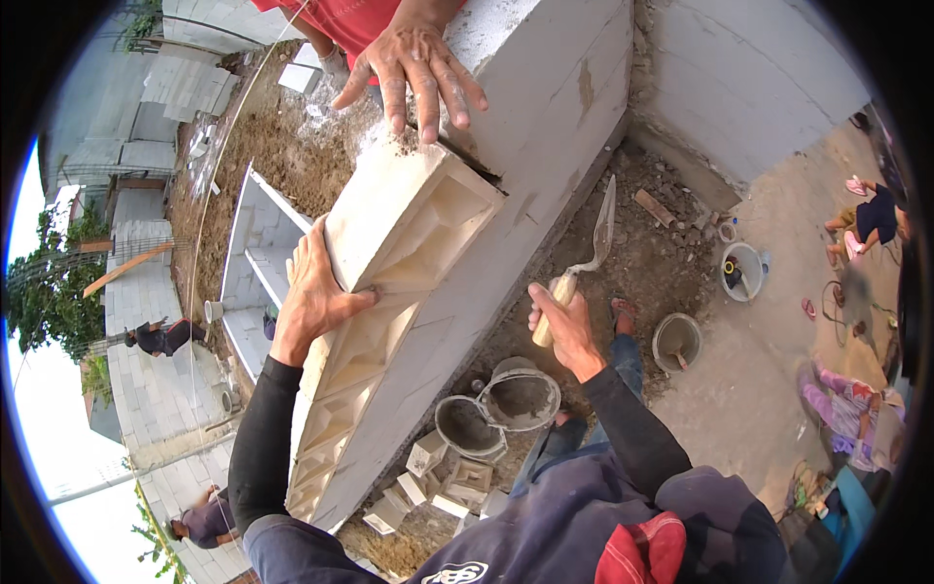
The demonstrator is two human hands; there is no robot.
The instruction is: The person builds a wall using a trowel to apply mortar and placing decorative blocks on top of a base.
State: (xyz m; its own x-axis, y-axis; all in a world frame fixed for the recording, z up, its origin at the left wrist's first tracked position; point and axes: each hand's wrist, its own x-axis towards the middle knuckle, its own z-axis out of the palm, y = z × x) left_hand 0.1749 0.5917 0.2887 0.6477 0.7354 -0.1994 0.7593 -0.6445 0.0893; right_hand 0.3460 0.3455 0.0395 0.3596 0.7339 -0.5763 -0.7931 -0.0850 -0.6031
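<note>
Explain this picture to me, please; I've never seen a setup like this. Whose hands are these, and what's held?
No machine here: a person's bare hands, seen looking down from a fisheye head camera, so straight edges bend. The left hand rests on pale blocks with recessed faces along the grey wall. The right hand holds a trowel by its handle. The hand at the top is a co-worker's. Buckets and loose blocks sit on the ground.

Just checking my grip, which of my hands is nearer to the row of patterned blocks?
Left: your left hand rests on the row of patterned blocks, while your right hand is apart from it, off to its right, holding a trowel.
</note>
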